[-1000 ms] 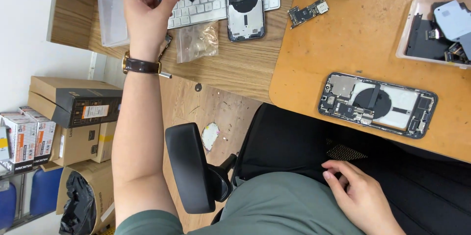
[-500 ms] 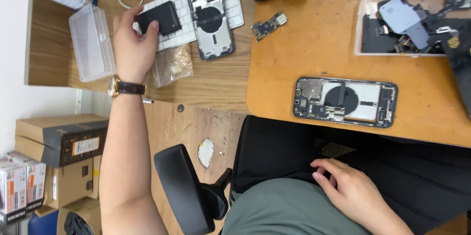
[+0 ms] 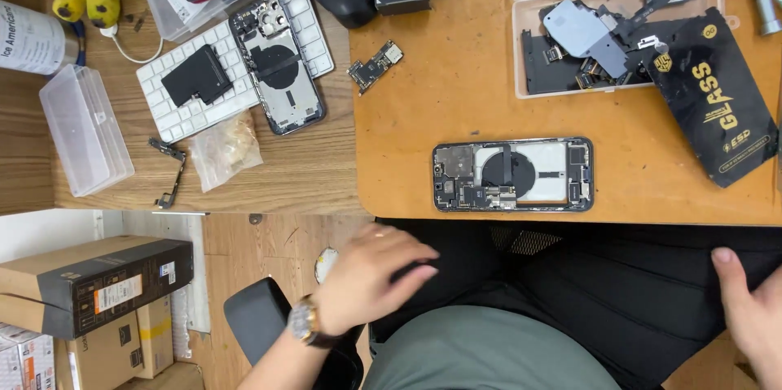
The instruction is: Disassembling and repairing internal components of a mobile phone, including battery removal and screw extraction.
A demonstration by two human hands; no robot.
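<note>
Our hands, left [image 3: 371, 276] and right [image 3: 753, 313], rest empty and apart below the table's [image 3: 423, 113] near edge; the opened phone [image 3: 512, 175] lies just beyond, lengthwise along it, nearer our left.

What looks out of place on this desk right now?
An opened phone shell and a black part lie across the white keyboard, covering keys. A small circuit board sits loose on the orange mat. Both hands are off the desk.
</note>
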